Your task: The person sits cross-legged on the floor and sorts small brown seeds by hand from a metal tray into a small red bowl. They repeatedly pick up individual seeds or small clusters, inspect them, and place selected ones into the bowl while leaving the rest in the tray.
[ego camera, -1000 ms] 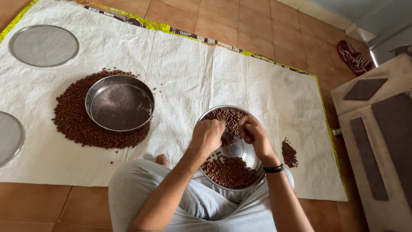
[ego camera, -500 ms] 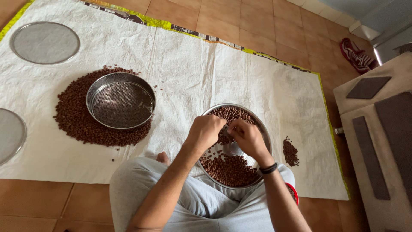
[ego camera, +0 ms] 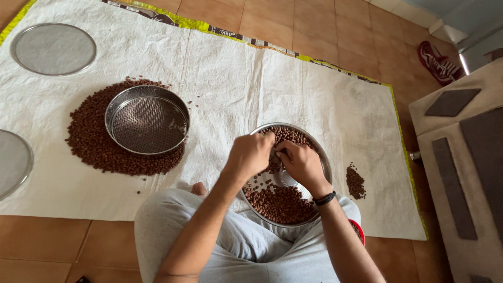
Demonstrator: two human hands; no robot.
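Note:
A round steel plate rests on my lap, holding brown seeds spread in two patches. My left hand hovers over the plate's near-left part with fingers curled, fingertips among the seeds. My right hand, with a black band on its wrist, lies beside it, fingers bent down onto the seeds at the plate's middle. Both hands almost touch each other. Whether either hand pinches any seeds is hidden.
A white sheet covers the tiled floor. On it lie a large pile of brown seeds with a steel sieve set on top, a small seed heap, and two flat mesh discs. A shoe and a beige cabinet stand right.
Both hands have drawn closer together over the plate's middle, the right hand sliding left toward the left one. The view has shifted slightly.

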